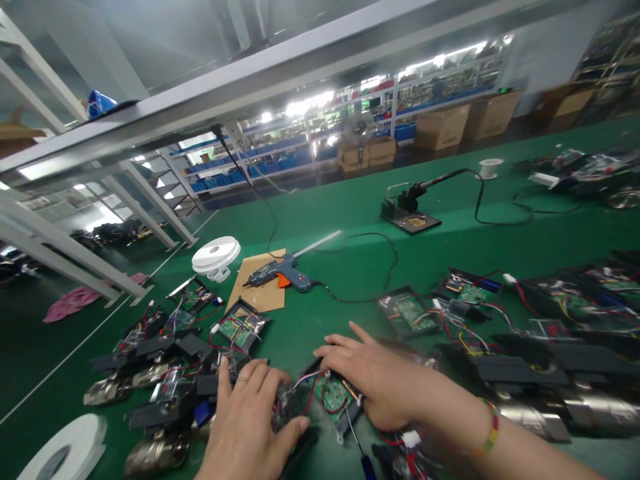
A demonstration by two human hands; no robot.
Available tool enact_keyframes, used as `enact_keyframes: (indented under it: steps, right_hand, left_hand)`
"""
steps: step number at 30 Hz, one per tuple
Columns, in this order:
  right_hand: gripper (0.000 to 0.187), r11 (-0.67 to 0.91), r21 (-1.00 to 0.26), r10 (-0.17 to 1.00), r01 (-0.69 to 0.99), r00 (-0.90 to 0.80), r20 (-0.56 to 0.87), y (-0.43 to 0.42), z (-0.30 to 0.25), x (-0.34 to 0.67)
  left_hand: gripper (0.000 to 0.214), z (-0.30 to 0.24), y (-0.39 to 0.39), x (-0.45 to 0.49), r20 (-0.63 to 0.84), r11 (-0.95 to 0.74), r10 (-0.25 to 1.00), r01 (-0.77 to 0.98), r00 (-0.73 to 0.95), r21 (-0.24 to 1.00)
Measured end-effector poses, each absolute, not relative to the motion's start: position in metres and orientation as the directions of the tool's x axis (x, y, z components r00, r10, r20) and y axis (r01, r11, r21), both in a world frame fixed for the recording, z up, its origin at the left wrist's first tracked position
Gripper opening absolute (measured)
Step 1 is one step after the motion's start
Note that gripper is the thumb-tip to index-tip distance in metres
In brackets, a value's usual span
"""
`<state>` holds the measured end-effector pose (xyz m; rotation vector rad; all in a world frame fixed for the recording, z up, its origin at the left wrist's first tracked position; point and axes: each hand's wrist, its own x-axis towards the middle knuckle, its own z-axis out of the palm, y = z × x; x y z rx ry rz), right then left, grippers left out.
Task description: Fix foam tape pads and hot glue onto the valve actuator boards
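Note:
My left hand [250, 420] rests at the bottom middle, fingers curled over a small clear part with wires, thumb out to the right. My right hand [373, 380] lies flat with fingers stretched left over a black tray holding a green circuit board [334, 395] with red and white wires. Both hands touch this one assembly on the green table [320, 267].
Piles of similar black-cased boards lie left [165, 360] and right [550, 320]. A blue glue gun [283, 273] sits on cardboard behind, beside a white tape roll [216, 255]. A soldering iron stand [410, 213] is farther back. Another tape roll [70, 450] lies bottom left.

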<state>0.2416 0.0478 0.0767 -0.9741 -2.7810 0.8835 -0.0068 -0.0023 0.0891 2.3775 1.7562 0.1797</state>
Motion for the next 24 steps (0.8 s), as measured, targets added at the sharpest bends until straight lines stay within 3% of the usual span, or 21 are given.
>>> enact_keyframes:
  steps: [4,13,19,24]
  right_hand:
    - [0.093,0.617,-0.564,0.594,0.549,-0.795,-0.124,0.048,0.077,0.241]
    - [0.095,0.622,-0.556,0.584,0.551,-0.800,-0.140,0.048,0.076,0.242]
    - [0.094,0.604,-0.563,0.574,0.564,-0.798,-0.184,0.049,0.080,0.243]
    - [0.097,0.609,-0.578,0.570,0.542,-0.807,-0.156,0.049,0.075,0.241]
  left_hand:
    - [0.027,0.086,-0.004,-0.015,-0.089,-0.301,0.939,0.921,0.331,0.249]
    - [0.028,0.070,-0.009,-0.031,0.092,-0.426,0.903,0.902,0.420,0.062]
    - [0.061,0.071,-0.004,-0.041,0.209,-0.525,0.830,0.851,0.517,-0.020]
    - [0.035,0.084,0.004,-0.002,0.274,-0.628,0.728,0.771,0.629,-0.102]
